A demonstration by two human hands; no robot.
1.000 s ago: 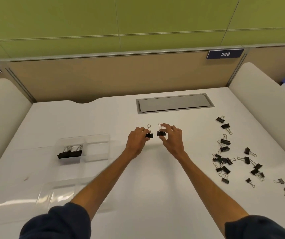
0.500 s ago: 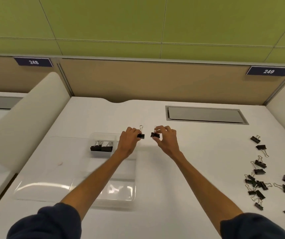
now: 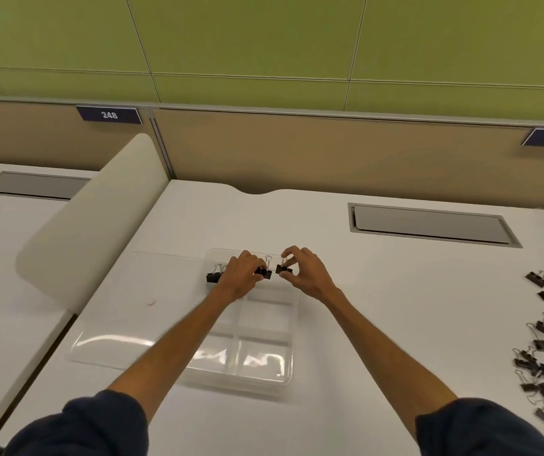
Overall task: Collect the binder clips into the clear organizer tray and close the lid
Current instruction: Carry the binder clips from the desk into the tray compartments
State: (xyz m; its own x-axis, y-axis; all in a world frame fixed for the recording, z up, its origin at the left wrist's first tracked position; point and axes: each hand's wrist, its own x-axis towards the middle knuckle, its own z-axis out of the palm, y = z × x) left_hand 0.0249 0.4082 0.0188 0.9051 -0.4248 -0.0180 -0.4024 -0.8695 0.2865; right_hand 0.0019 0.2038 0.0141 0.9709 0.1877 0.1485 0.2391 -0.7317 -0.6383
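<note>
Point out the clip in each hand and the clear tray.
Left hand's clip (image 3: 264,273), head view, on its black body.
Right hand's clip (image 3: 283,269), head view, on its black body.
Clear tray (image 3: 292,327), head view, on its right rim.

Tray (image 3: 264,327): clear plastic, glossy, bright glare streaks on its near cells. Lid (image 3: 139,311), lying open to the left: same clear plastic, smooth, one long highlight.
Clips (image 3: 542,366): matt black bodies, thin shiny wire handles, metal by the look.
Desk (image 3: 395,307): white, smooth, faint sheen.
Hatch (image 3: 432,224): grey, matt, looks like metal.
Divider (image 3: 89,222): off-white, smooth, matt.
Back panel (image 3: 330,153): tan, matt; material not discernible.
Wall (image 3: 264,37): green panels, matt.
Sleeves (image 3: 80,429): dark blue cloth, matt.
</note>
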